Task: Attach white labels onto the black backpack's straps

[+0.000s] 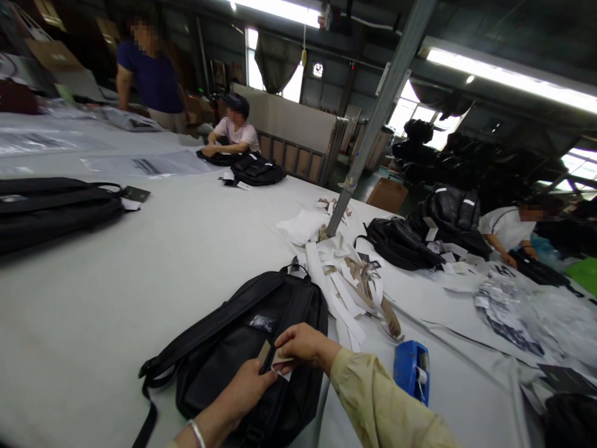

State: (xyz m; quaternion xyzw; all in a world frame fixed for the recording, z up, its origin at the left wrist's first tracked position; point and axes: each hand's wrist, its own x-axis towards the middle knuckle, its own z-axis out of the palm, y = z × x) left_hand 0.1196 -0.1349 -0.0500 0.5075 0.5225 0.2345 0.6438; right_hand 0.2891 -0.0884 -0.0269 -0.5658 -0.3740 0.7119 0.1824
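- The left hand (249, 389) and the right hand (301, 344) met over a black backpack (242, 354), both pinching a small paper tag (278, 363) between fingertips.
- The backpack lay flat on the pale desk (140, 280), straps trailing toward the near edge.
- A blue tape dispenser (412, 370) stood just right of the right sleeve, with loose paper strips (349, 286) beyond it.

Probably a bag factory: workers at a long table (140, 261) among black backpacks (247, 367).
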